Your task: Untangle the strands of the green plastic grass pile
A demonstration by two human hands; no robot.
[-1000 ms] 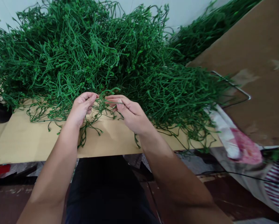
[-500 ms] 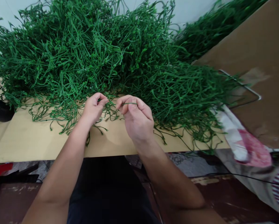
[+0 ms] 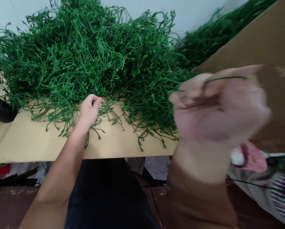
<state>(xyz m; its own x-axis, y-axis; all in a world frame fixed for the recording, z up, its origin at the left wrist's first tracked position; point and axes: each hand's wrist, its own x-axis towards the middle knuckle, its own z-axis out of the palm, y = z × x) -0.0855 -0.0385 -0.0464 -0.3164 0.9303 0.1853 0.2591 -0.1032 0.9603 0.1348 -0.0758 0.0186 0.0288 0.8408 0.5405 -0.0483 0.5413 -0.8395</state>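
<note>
A large heap of thin green plastic-looking plant stems (image 3: 85,60) with small budded tips lies across the brown board (image 3: 47,143). My left hand (image 3: 90,108) is at the heap's front edge, thumb and forefinger pinched together; what lies between them is too small to make out. Loose stems spread on the board around it. My right hand (image 3: 218,105) is raised on the right, close to the camera and smeared by motion. Its fingers are curled around a thin green stem (image 3: 228,78), which crosses the hand. Part of the heap is hidden behind this hand.
A brown cardboard sheet (image 3: 271,47) stands at the right, with more green stems (image 3: 211,31) behind it. A black cylindrical object (image 3: 1,109) is at the left edge. Pink and white cloth (image 3: 252,159) lies low on the right, beside striped fabric (image 3: 284,194).
My right hand has swung right and up toward the camera, carrying a green stem away from my left hand. The left hand stays pinched in nearly the same spot. The view has shifted slightly.
</note>
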